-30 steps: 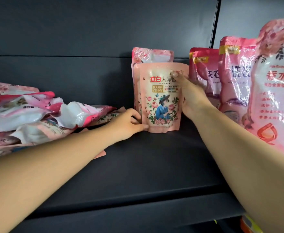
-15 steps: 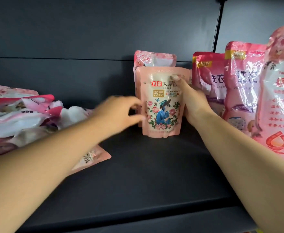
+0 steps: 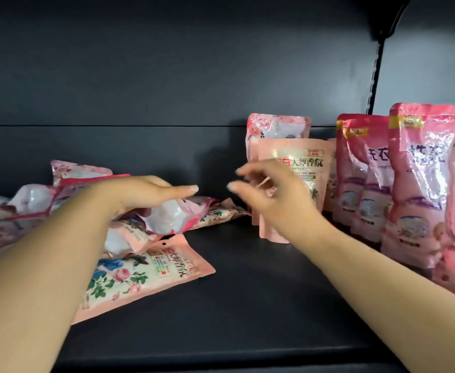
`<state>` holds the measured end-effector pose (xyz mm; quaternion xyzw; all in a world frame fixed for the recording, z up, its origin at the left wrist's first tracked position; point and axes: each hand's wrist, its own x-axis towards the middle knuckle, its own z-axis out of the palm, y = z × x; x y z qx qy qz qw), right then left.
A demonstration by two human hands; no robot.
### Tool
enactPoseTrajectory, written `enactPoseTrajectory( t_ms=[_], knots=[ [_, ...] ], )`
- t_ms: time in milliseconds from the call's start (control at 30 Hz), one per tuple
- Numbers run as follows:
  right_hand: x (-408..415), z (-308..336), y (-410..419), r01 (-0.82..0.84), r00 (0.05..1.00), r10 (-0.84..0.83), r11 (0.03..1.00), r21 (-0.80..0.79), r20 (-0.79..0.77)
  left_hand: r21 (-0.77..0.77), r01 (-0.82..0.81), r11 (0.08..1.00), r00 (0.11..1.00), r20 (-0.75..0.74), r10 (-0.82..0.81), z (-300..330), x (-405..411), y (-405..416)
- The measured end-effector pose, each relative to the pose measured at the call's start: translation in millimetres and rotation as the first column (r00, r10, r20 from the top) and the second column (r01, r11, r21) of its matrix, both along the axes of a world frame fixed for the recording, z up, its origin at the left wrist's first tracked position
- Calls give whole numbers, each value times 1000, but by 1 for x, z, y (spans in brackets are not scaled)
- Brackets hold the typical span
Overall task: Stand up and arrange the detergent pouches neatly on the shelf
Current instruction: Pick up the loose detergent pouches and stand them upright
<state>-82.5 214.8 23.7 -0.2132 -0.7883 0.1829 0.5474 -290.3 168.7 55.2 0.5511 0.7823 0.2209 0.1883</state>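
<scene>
Upright, the peach pouch stands tall on the shelf.

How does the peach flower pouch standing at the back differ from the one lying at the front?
The standing pouch is upright with its print right way up; the lying pouch is flat, its print tilted. The standing pouch is partly hidden by the right hand, the lying pouch by the left arm. Both look like the same peach floral design.
</scene>
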Motion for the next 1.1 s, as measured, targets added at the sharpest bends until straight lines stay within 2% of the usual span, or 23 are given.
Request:
enactPoseTrajectory(
  t_ms=[67, 100, 167, 200, 233, 300, 433, 533, 600, 733, 800, 867, 933, 1033, 1100],
  knots=[
    [-14, -10, -2, -26, 974, 43, 997, -77, 224, 33, 73, 997, 995, 63, -74, 1, 1, -3],
    [-19, -13, -1, -6, 949, 36, 996, -94, 315, 61, 100, 993, 984, 139, -108, 0, 2, -4],
    [-26, -18, 4, 52, 905, 18, 987, -154, 425, 130, 124, 984, 936, 314, -159, -3, 0, -5],
    [-29, -22, 9, 77, 886, 23, 978, -194, 464, 151, 137, 979, 919, 349, -182, -7, -1, -6],
    [-33, -24, 12, 89, 867, 36, 970, -226, 496, 154, 150, 977, 922, 335, -194, -10, -2, -6],
    [-45, -27, 15, 82, 837, 80, 960, -269, 541, 127, 177, 976, 958, 206, -200, -17, -8, -5],
    [-67, -29, 20, 64, 836, 75, 970, -233, 544, 48, 180, 982, 974, -147, -172, -27, -20, -2],
    [-69, -29, 30, 107, 837, 21, 974, -201, 547, 92, 197, 976, 973, -140, -183, -29, -26, 1],
    [-67, -27, 33, 94, 877, 64, 950, -299, 476, 147, 206, 967, 970, -159, -183, -29, -24, -1],
    [-57, -14, 30, 79, 914, 55, 948, -309, 402, 281, 235, 930, 945, -291, -151, -23, -14, -12],
    [-50, -5, 26, 22, 940, 115, 919, -394, 320, 320, 241, 916, 936, -327, -132, -16, -11, -21],
    [-46, 2, 22, -37, 954, 168, 888, -458, 249, 354, 233, 906, 938, -329, -112, -8, -9, -30],
    [-45, 3, 18, -52, 955, 177, 892, -449, 240, 372, 241, 896, 941, -317, -122, -5, -6, -36],
    [-43, 1, 15, 5, 940, 125, 925, -380, 317, 428, 220, 877, 974, -146, -173, -15, -4, -32],
    [-43, -5, 12, -9, 924, 187, 883, -470, 333, 440, 217, 871, 976, -66, -210, -26, -1, -27]
  ],
)
